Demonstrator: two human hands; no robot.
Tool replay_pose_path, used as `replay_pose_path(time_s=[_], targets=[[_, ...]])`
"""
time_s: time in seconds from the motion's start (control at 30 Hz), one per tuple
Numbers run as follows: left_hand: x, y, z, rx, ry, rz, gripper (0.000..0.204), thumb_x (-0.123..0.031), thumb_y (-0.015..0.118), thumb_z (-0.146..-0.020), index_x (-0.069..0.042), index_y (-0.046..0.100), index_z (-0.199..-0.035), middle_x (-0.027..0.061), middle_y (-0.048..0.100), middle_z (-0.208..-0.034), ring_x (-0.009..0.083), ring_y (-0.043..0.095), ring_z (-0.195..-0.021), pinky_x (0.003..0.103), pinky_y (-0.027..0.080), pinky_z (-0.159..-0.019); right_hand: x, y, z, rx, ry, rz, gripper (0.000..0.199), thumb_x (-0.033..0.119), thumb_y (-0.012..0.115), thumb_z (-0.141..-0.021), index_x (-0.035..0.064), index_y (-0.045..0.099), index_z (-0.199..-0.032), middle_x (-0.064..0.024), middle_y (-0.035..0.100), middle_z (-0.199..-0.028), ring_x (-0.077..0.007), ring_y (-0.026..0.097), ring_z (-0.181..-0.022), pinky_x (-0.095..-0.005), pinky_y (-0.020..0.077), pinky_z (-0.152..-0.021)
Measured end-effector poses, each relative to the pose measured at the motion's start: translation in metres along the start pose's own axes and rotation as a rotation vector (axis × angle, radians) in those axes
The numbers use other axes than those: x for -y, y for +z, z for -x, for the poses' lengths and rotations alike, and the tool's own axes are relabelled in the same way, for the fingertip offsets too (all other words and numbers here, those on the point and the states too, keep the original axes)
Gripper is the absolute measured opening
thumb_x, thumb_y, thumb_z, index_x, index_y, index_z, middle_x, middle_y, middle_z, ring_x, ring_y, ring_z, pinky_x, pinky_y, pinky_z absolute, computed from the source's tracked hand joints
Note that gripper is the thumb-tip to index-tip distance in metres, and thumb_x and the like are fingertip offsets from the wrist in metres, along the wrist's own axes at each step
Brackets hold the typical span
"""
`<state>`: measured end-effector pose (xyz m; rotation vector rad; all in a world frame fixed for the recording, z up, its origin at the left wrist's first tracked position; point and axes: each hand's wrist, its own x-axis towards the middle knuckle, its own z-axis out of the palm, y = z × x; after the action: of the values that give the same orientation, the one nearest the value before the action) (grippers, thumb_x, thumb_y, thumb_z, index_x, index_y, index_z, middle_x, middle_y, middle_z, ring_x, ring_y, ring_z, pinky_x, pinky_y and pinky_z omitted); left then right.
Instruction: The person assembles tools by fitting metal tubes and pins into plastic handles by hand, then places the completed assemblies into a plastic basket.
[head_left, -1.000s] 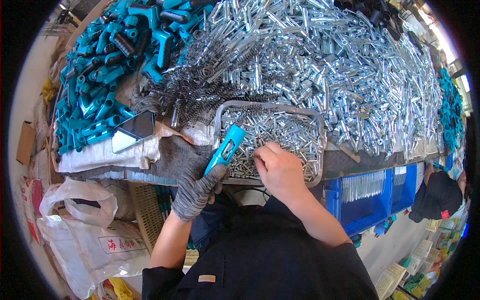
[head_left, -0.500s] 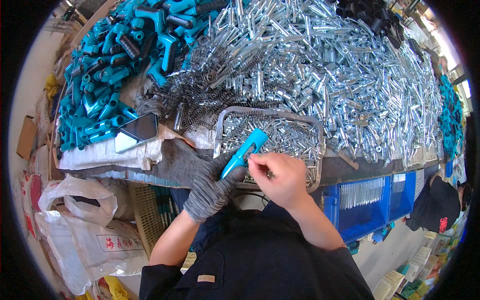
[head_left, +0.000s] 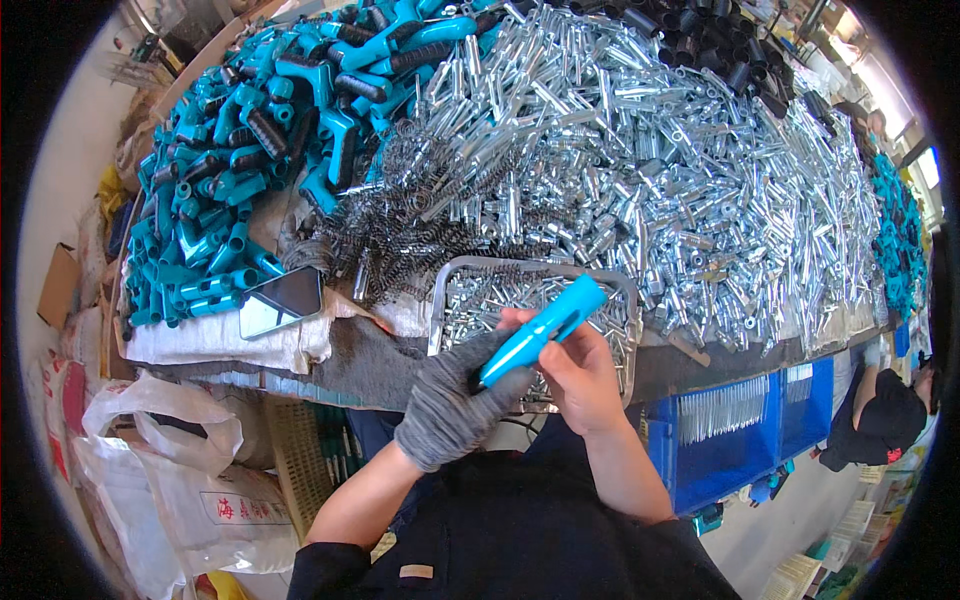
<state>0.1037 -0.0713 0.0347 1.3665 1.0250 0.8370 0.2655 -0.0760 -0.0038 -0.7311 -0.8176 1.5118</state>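
My left hand (head_left: 445, 405), in a grey knit glove, is wrapped round the lower part of a teal tube-shaped part (head_left: 545, 332). The tube is tilted, its far end pointing up and to the right, and a slot shows along its right side. My bare right hand (head_left: 588, 390) also grips it, thumb pressed near the slot and fingers partly hidden behind. Whether a small piece sits between those fingers cannot be seen. Beneath the tube is a metal-rimmed tray (head_left: 438, 310) of small silver pins, partly covered by both hands and the part.
Teal parts (head_left: 215, 195) are heaped at the left, dark springs (head_left: 400, 240) in the middle, silver metal parts (head_left: 650, 200) to the right, black tubes (head_left: 715, 45) behind. A phone (head_left: 280, 302) lies left. Below the table are a blue bin (head_left: 715, 475) and white bag (head_left: 150, 500). Another person (head_left: 885, 410) is at right.
The teal tube has moved right and tilted flatter, its slot turned to the right. My right hand has gone from pinching at the slot to holding around the tube.
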Motion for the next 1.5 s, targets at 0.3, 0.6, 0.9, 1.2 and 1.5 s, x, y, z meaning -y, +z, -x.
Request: replay_pose_path(time_s=[0.3, 0.6, 0.9, 1.2, 1.5], targets=[[0.007, -0.012, -0.058, 0.092, 0.094, -0.816, 0.021, -0.016, 0.058, -0.088, -0.006, 0.063, -0.106, 0.0142, 0.065, -0.095, 0.0273, 0.064, -0.082, 0.035, 0.050, -0.072, 0.031, -0.055, -0.004, -0.445, -0.163, -0.252, 0.036, 0.030, 0.043, -0.098, 0.0029, 0.049, -0.121, -0.0111, 0.059, -0.113, -0.0248, 0.058, -0.105, -0.0401, 0.0485, -0.090], [0.031, 0.013, -0.068, 0.274, 0.359, -1.252, 0.019, -0.016, 0.057, -0.080, -0.010, 0.063, -0.096, 0.0129, 0.061, -0.100, 0.0307, 0.061, -0.091, 0.041, 0.050, -0.074, 0.034, -0.038, 0.018, -0.318, 0.184, -0.444, 0.044, 0.033, 0.036, -0.100, 0.0054, 0.039, -0.134, -0.0063, 0.055, -0.097, -0.0135, 0.055, -0.080, -0.0307, 0.0501, -0.065], [0.014, 0.012, -0.066, -0.033, 0.349, -0.947, 0.016, -0.021, 0.068, -0.077, -0.007, 0.070, -0.085, 0.0129, 0.065, -0.083, 0.0308, 0.063, -0.072, 0.038, 0.050, -0.063, 0.023, -0.038, 0.023, -0.197, 0.271, -0.203, 0.041, 0.025, 0.043, -0.099, 0.0051, 0.038, -0.134, -0.0098, 0.059, -0.096, -0.0134, 0.059, -0.072, -0.0263, 0.0503, -0.057], [-0.017, 0.014, -0.059, 0.306, 0.120, -0.505, 0.027, -0.028, 0.076, -0.075, -0.004, 0.070, -0.086, 0.0121, 0.068, -0.082, 0.0210, 0.065, -0.072, 0.033, 0.050, -0.068, 0.037, -0.037, 0.028, 0.011, 0.198, 0.468, 0.049, 0.023, 0.044, -0.098, 0.0066, 0.032, -0.143, -0.0012, 0.052, -0.070, -0.0086, 0.050, -0.060, -0.0245, 0.0442, -0.058], [-0.017, 0.014, -0.063, 0.447, -0.078, 0.114, 0.032, -0.025, 0.077, -0.076, -0.004, 0.066, -0.097, 0.0046, 0.068, -0.084, 0.0102, 0.060, -0.078, 0.028, 0.049, -0.072, 0.017, -0.033, 0.043, 0.054, 0.159, -0.320, 0.050, 0.020, 0.045, -0.098, 0.0063, 0.027, -0.143, -0.0128, 0.057, -0.103, -0.0205, 0.057, -0.078, -0.0358, 0.0486, -0.063]])
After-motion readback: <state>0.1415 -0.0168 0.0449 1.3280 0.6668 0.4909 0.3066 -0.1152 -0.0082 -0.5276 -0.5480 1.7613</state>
